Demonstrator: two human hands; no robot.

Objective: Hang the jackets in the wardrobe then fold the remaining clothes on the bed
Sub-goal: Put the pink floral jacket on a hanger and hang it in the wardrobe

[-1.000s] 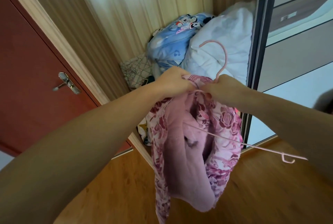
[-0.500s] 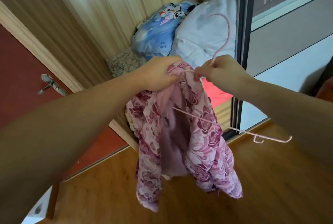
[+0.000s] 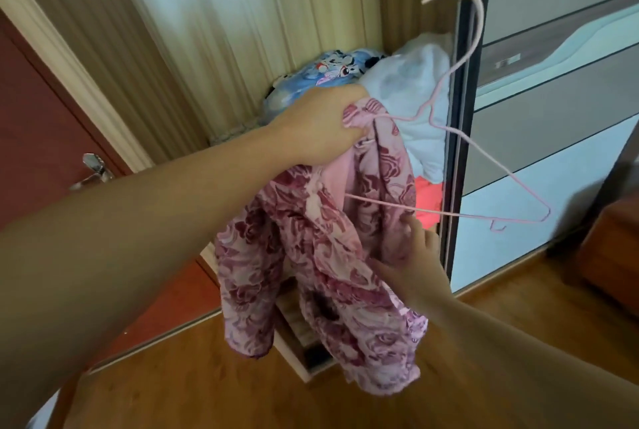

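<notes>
The right hand [image 3: 411,266] has let go of the hanger's neck, where it pinched a moment ago, and dropped down to the lower front of the jacket [image 3: 311,249]. Its fingers lie fairly straight against the flowered cloth, touching it from the side rather than gripping it. That leaves the left hand [image 3: 321,128] carrying everything: it is clamped around the bunched collar, and it seems to trap one end of the pink hanger [image 3: 484,152] there too, though the grip point is hidden by the knuckles.

The jacket hangs in the air in front of the open wardrobe [image 3: 460,117], bunched and twisted. Only one shoulder seems threaded, while the hanger's other arm juts bare to the right. So I judge the hanging step only half done; the right hand looks set to pull the loose side over that bare arm.

The left arm reaches out straight and high; the right arm comes in low, bent upward toward the cloth. Behind the jacket, bundled bedding [image 3: 345,72] fills the wardrobe's shelf.
</notes>
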